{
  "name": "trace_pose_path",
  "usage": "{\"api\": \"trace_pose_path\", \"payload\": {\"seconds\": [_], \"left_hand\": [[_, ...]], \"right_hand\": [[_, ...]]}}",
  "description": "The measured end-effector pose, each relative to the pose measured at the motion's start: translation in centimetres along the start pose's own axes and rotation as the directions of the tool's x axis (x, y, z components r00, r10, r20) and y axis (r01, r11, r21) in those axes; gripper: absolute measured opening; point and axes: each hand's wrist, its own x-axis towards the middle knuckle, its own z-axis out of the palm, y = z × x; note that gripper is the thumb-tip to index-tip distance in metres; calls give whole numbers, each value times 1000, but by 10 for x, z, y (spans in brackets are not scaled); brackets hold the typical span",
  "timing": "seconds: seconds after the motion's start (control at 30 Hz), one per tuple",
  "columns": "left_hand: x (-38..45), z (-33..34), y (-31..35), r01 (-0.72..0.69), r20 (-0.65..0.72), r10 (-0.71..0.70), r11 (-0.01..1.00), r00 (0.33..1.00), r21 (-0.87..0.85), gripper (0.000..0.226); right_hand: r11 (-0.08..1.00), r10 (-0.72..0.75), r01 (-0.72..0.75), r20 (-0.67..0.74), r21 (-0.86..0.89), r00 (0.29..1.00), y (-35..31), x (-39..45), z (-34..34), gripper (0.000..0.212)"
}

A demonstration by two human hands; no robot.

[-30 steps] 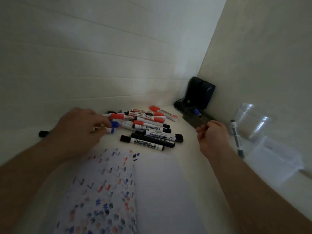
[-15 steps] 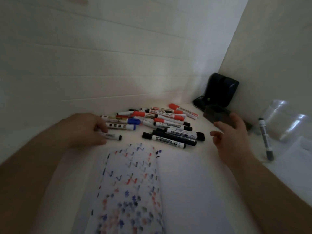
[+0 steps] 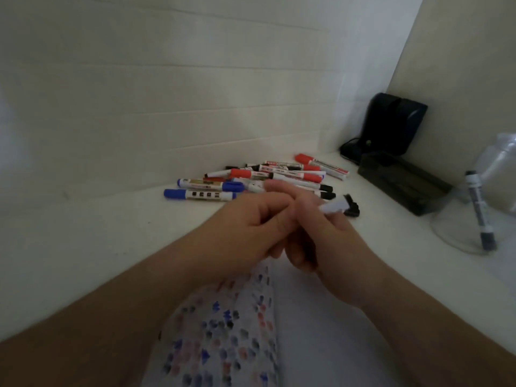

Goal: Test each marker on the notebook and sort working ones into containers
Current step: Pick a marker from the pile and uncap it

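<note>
- At frame centre, above the notebook (image 3: 223, 331): my left hand (image 3: 245, 233) and right hand (image 3: 315, 241) have come together, both gripping one marker (image 3: 333, 205).
- Half a second ago they were apart; uncapping looks next.
- Marker pile (image 3: 265, 177) lies just behind.

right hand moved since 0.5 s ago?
Yes. The right hand has come in leftward, away from the dark box, to meet the left hand above the notebook, both on a white marker.
</note>
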Motion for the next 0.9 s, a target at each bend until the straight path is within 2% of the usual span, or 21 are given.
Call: {"api": "trace_pose_path", "payload": {"seconds": [0.07,0.17,0.23,0.37,0.67,0.8,0.9], "left_hand": [[0,4,-2,-80,-36,89,975,995,205,26],[3,4,-5,-150,-12,175,874,984,462,22],[5,6,-9,-161,-17,202,828,979,537,30],[9,7,-17,-184,6,216,817,976,547,37],[19,1,-26,-157,97,124,835,987,528,38],[20,4,-27,-188,88,167,822,982,538,36],[20,8,-32,-208,79,206,740,975,640,41]], "right_hand": [[999,45,-44,-73,19,996,-1,2,-6,47],[991,104,-82,-228,101,968,-4,7,-19,36],[993,80,-58,-220,104,972,-3,6,-21,33],[988,25,-1,-153,157,988,6,3,-17,35],[980,35,-2,-163,197,986,21,8,-16,37],[993,-32,61,-271,99,962,25,12,-15,31],[994,-80,102,-360,42,930,26,14,-10,30]]}}
